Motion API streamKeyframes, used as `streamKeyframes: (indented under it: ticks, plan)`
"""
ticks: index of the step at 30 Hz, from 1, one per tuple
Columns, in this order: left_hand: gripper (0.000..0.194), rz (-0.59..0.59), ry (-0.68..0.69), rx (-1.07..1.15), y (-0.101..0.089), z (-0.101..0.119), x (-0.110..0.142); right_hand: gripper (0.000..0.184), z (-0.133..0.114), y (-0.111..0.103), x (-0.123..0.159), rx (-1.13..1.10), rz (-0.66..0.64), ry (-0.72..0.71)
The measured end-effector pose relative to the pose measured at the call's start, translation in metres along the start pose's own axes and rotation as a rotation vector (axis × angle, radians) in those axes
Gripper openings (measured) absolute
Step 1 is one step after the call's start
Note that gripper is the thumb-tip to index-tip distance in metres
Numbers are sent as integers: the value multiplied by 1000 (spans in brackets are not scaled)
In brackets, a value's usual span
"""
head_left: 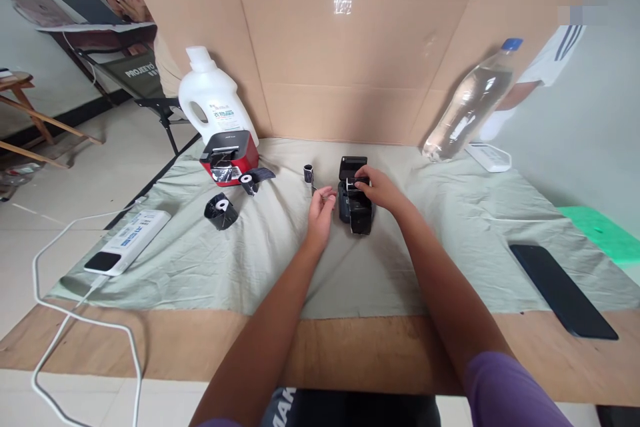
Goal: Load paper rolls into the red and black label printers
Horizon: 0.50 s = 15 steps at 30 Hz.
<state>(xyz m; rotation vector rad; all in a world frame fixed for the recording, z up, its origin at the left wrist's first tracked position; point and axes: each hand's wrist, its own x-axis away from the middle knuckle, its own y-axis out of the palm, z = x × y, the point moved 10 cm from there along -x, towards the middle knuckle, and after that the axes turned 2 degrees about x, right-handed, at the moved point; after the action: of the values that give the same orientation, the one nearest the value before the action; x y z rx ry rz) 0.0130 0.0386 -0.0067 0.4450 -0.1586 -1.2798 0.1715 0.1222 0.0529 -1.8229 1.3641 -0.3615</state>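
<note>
A small black device with its lid raised [344, 203], looking like a portable label printer, stands on the cloth before me. My right hand [376, 188] is closed on a black label roll [351, 184] at the opening of this device. A loose black strip [360, 219] hangs from there down the front. Just left of the device is my left hand [321, 208], its fingers loosely curled and apart, with nothing visible in them. Beyond its fingertips stands a small upright black roll [308, 173], whose thin tail comes down close to the fingers.
On the left are a red-and-black printer [245, 150], two black label rolls [221, 211], a white jug [213, 97] and a cabled power bank [131, 240]. A phone [563, 290] and a leaning water bottle [470, 103] are on the right. Cardboard [350, 67] walls the back.
</note>
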Motion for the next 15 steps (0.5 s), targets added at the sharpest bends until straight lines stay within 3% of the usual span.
streamKeyframes:
  ticks: [10,15]
  plan:
    - [31,-71,59,-131,12,4,6,15,13,15,-4,31,55,13]
    - [30,-114,128,-236,14,2,4,10,22,19,-10,174,104,74]
